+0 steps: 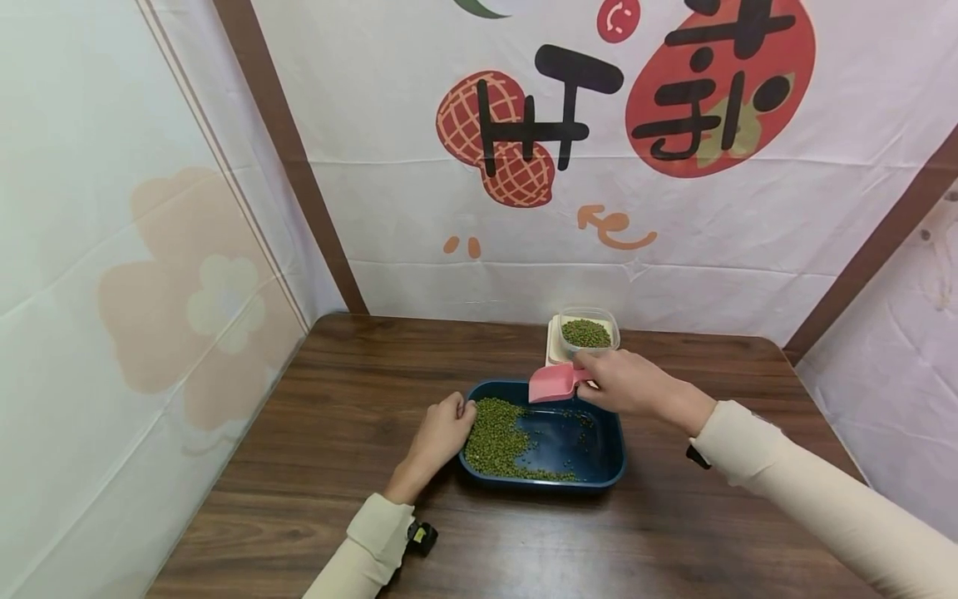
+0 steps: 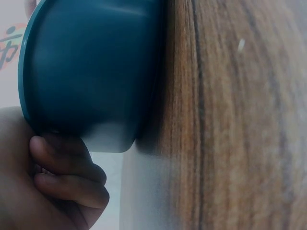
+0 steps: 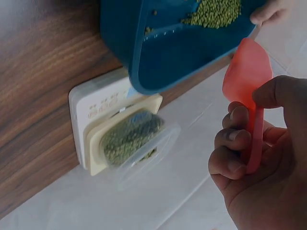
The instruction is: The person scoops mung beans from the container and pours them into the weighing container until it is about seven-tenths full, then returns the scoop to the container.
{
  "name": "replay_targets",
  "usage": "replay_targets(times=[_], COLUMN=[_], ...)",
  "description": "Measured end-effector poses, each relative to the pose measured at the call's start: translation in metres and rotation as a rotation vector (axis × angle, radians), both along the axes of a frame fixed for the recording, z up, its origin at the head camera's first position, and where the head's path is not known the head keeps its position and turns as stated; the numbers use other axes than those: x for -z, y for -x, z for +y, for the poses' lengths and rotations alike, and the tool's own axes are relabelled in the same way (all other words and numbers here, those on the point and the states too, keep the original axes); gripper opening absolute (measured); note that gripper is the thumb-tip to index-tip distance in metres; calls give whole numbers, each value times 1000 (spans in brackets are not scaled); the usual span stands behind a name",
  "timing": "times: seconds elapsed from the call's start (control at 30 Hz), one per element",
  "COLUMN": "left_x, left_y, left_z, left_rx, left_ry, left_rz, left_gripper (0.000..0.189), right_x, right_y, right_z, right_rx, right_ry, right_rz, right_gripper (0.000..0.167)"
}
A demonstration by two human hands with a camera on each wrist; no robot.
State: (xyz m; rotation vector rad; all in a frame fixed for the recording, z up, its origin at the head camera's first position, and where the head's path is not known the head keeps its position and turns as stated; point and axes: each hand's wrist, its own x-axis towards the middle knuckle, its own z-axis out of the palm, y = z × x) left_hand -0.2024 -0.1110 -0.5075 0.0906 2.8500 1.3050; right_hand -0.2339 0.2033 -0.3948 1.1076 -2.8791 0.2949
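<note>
My left hand (image 1: 443, 428) grips the left rim of a dark blue plastic tub (image 1: 617, 466), its fingers curled against the outer wall in the left wrist view. Green mung beans (image 1: 494, 441) are heaped on the tub's left side, with a thin strip along the near wall and a few scattered over the bare floor. In my right hand (image 1: 624, 383) is a small pink scoop (image 1: 552, 383), held by its handle above the tub's far edge. The right wrist view shows thumb and fingers wrapped round that handle (image 3: 255, 139). No beans show in the scoop.
Behind the tub, a clear plastic container (image 1: 615, 329) with mung beans sits on a white kitchen scale (image 1: 552, 345). The scale's buttons face the tub in the right wrist view. A printed cloth (image 1: 404, 291) hangs along the back of the wooden table (image 1: 337, 416).
</note>
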Motion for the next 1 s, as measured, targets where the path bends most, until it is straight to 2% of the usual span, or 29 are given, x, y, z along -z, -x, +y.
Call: replay_targets(times=[0.3, 0.53, 1.0], left_x=[-1, 0, 1], left_y=[0, 2, 2], left_z=[0, 1, 1], left_rx=[1, -5, -9], left_ry=[6, 10, 17], left_rz=[6, 10, 8], left_gripper=[38, 37, 36], right_x=[16, 25, 45], right_y=[-6, -14, -16], right_z=[-15, -24, -27], right_rx=[-92, -119, -158], right_ry=[-9, -37, -73], right_rz=[-17, -90, -135], right_gripper=[11, 8, 8])
